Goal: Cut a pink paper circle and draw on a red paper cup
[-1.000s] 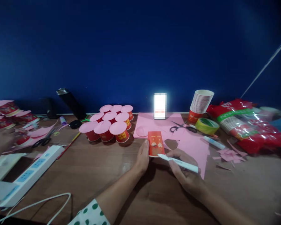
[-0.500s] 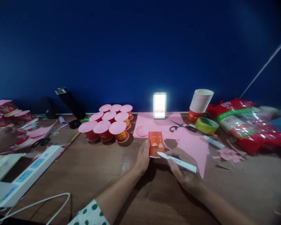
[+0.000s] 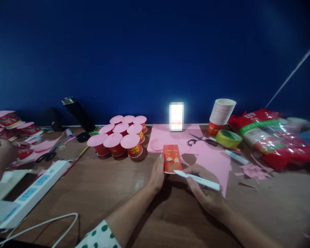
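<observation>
My left hand (image 3: 157, 174) is closed around the side of a red paper cup (image 3: 172, 156) with gold print, its pale rim toward me. In my right hand (image 3: 205, 187) is a slim white pen (image 3: 201, 180), gripped between thumb and fingers, its tip at the cup's near rim. Just beyond the cup lie pink paper sheets (image 3: 165, 132) with a loose pink disc (image 3: 157, 144) on them. To the left stand several red cups (image 3: 134, 151) in rows, rims down, each topped with a pink paper disc.
Black scissors (image 3: 192, 142) rest on the pink paper. Stacked cups (image 3: 220, 115), yellow-green tape (image 3: 228, 139), a red plastic pack (image 3: 260, 134) and paper scraps (image 3: 254, 170) lie right. A power strip (image 3: 36, 189), dark bottle (image 3: 79, 113) and another person's hand (image 3: 1, 156) are left. A bright screen (image 3: 176, 117) stands behind.
The pen tip has shifted slightly down and right, to the cup's near rim; my right hand moved with it. My left hand keeps its hold. The other person's hand at left has moved slightly.
</observation>
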A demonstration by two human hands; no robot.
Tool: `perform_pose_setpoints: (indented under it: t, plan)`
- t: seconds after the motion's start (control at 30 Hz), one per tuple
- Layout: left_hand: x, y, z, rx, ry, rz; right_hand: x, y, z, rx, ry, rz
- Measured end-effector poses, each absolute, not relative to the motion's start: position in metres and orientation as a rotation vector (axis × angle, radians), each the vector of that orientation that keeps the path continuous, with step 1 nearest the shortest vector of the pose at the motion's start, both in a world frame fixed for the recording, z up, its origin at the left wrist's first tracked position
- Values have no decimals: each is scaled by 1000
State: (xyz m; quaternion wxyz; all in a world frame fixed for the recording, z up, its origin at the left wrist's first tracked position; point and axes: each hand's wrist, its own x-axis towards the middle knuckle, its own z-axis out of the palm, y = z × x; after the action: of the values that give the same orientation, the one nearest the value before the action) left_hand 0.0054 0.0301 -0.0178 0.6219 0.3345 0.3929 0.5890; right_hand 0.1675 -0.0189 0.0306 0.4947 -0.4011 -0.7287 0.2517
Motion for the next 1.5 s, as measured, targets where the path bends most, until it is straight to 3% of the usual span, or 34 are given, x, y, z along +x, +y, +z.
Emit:
perform_pose_setpoints:
  t: [1.03, 1.37, 1.5]
  plan:
    - [2, 30, -2, 387, 818, 1323, 163, -16, 24, -1028, -1678, 498]
    - [5, 34, -5, 406, 778, 1361, 160, -22, 31, -690, -1860, 391]
    - [7, 34, -2, 422, 747, 1352, 159, -24, 31, -856, -1810, 440]
